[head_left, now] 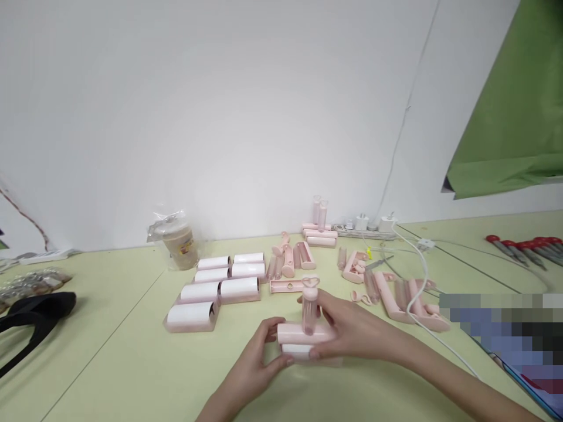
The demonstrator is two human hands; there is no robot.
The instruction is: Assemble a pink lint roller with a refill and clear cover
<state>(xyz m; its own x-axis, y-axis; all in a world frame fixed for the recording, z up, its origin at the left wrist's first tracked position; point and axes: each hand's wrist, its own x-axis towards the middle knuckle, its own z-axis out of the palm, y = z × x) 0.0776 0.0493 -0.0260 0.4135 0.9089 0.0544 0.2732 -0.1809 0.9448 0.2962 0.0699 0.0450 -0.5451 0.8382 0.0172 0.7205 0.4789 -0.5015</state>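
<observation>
A pink lint roller (pixel 308 332) with a white paper roll stands on the green table just in front of me, its clear-and-pink handle (pixel 310 305) pointing up. My left hand (pixel 264 354) grips the roller's left end between thumb and fingers. Around its right side, my right hand (pixel 347 328) is closed, thumb low on the white roll, fingers behind the handle. To the left lie several white rolls in clear pink covers (pixel 240 288). Beyond my hands is a long pink casing (pixel 285 286), with more loose pink parts (pixel 288 261) around it.
Finished-looking pink rollers (pixel 320 234) stand by the wall beside a power strip (pixel 363 232). A white cable (pixel 422 281) crosses pink parts at right. A bagged cup (pixel 180 243), a black strap (pixel 37 316), red-topped tools (pixel 523 249) and a pixelated screen (pixel 505 346) lie around.
</observation>
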